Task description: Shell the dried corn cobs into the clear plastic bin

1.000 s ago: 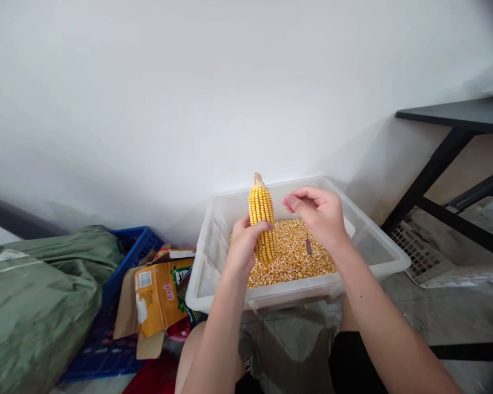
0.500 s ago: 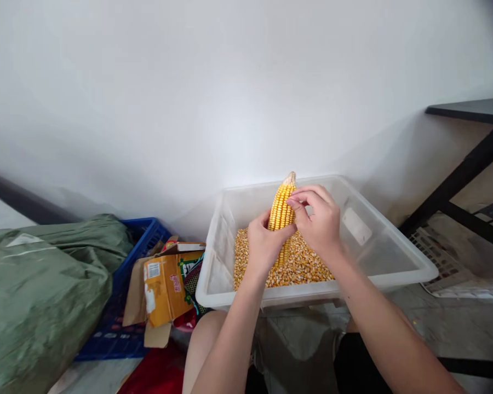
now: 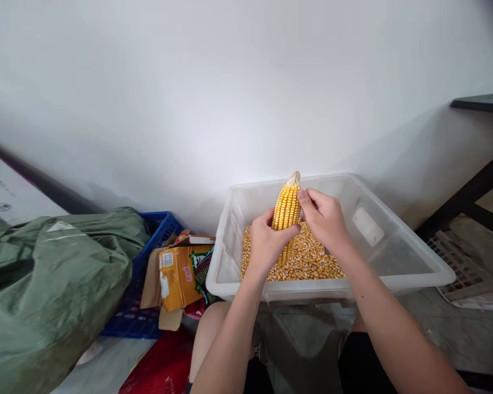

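An ear of corn (image 3: 286,207) with full yellow kernel rows stands nearly upright over the bin, its pale tip at the top. My left hand (image 3: 267,241) wraps around its middle, thumb across the front. At the upper right side of the ear, my right hand (image 3: 324,219) presses its thumb to the kernels with the fingers curled behind. Beneath both hands, loose corn kernels (image 3: 312,262) cover part of the floor of a translucent plastic bin (image 3: 398,282).
To the left are a blue crate (image 3: 164,224), a green cloth or tarp (image 3: 57,273) and an orange cardboard box (image 3: 181,273). A red bag (image 3: 160,366) lies below them. On the right stand a black-framed rack (image 3: 476,191) and a pale slatted basket (image 3: 456,268). A white wall (image 3: 246,93) rises behind the bin.
The view has shifted, so the bin and crate sit farther right. My right hand has turned from outstretched fingers on the ear to a thumb press with curled fingers.
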A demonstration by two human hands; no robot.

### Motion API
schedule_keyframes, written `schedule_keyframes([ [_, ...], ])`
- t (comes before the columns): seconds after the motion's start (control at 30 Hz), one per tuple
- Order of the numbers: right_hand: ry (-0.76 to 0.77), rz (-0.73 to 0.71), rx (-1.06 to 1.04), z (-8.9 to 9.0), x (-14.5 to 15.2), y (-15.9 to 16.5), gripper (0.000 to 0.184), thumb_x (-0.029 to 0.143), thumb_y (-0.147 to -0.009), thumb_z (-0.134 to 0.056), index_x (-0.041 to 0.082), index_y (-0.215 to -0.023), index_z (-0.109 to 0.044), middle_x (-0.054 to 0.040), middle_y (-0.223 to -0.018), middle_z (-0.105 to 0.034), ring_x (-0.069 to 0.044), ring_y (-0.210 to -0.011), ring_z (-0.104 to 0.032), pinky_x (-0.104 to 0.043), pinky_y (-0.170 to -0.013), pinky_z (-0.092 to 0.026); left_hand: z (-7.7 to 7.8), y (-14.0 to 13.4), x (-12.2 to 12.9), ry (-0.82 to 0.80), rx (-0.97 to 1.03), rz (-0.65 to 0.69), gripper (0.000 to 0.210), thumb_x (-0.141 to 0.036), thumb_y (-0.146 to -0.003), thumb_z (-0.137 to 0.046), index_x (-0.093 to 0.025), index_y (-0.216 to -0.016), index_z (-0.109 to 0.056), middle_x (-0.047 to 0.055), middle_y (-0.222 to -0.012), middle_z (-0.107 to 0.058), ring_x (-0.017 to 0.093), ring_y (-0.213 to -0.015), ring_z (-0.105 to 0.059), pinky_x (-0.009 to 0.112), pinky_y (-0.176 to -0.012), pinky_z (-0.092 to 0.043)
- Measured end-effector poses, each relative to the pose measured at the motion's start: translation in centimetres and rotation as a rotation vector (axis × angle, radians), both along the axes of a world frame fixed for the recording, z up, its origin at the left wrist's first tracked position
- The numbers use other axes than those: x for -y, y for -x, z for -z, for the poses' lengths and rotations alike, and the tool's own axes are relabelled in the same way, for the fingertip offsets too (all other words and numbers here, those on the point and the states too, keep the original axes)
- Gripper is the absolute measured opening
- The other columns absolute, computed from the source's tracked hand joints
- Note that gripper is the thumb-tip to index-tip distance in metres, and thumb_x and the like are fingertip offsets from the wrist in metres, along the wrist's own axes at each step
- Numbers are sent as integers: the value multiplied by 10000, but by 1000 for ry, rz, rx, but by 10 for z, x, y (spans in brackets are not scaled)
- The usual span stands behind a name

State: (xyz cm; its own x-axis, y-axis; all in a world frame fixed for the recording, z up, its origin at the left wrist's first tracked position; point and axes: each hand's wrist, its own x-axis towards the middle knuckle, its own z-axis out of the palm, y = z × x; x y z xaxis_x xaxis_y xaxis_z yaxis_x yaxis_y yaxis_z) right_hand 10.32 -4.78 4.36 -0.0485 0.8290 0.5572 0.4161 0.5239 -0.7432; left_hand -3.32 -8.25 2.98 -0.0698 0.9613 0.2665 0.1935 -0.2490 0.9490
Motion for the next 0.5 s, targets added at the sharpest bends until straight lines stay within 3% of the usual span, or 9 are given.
schedule_keyframes([
  [0.23,180,-313,-42,-4,3,-10,423,498,-934,-456,185,-659,-530,-1,-589,-560,-112,-514,-514,-260,-501,-389,-8,11,10,-44,-122,-30,284,-236,-656,-690,-145,-925,-689,18,-796,-649,141,-696,-544,238,-614,-412],
  [0.37,207,-387,-91,-11,12,-3,392,455,-936,-462,202,-643,-520,7,-566,-543,-118,-492,-499,-268,-478,-390,-21,35,22,-17,-38,-101,317,-276,-634,-743,-140,-916,-691,20,-808,-649,152,-710,-563,243,-622,-434],
  [0.5,250,-629,-92,-19,44,26,397,437,-946,-416,195,-642,-498,16,-564,-528,-105,-498,-494,-253,-492,-389,-37,72,39,-8,143,-221,333,-291,-615,-775,-143,-894,-671,25,-831,-657,156,-705,-591,256,-630,-466],
])
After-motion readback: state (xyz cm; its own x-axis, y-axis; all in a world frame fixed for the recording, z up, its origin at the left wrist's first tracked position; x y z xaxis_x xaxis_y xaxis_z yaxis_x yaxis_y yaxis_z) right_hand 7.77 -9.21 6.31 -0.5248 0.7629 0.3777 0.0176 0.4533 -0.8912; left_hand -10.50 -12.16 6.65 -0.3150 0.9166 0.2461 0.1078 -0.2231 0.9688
